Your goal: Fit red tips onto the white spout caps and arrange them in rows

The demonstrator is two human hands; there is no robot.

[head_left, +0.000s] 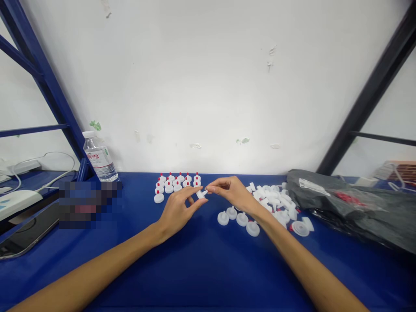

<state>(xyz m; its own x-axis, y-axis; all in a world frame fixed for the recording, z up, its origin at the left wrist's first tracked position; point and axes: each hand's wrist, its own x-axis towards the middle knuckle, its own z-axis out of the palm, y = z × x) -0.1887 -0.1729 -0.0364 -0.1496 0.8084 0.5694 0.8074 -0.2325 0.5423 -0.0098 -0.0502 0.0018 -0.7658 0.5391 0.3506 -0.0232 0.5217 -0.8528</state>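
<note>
Forearms (107,266), left fingers (197,203) clamping round white plastic cap (200,195), right fingers (218,190) pinching its tip

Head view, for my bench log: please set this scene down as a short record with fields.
Left hand: holds a small white piece between thumb and fingers
Right hand: fingertips at that piece; exact contact too small to tell
Rows: white caps with red tips, beyond the left hand
Near right wrist: four whitish pieces, spouts up
Pile: loose white parts beside a dark plastic bag
Surface: blue tabletop
</note>
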